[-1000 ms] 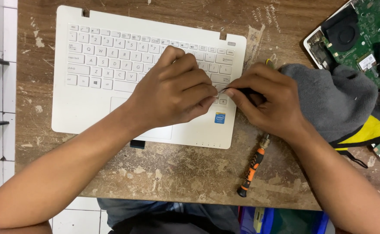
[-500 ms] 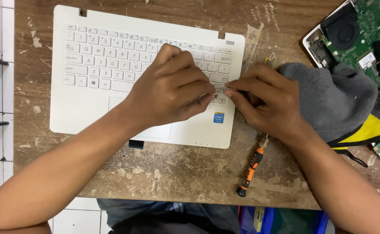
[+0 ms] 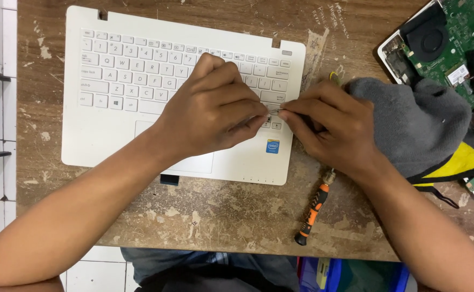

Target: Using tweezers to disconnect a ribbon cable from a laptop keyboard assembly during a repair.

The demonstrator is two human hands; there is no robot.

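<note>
Lying wide edge leftward–rightward: white laptop keyboard deck [image 3: 112, 135]

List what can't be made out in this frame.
Head view:
- What the left hand and right hand pinch between them: too small, fingers cover it.
- Keys under the left hand on the keyboard: hidden.
- Circuit board: cut off by the right edge, partly under the grey cloth.
- Screwdriver tip: hidden by the right wrist.
</note>
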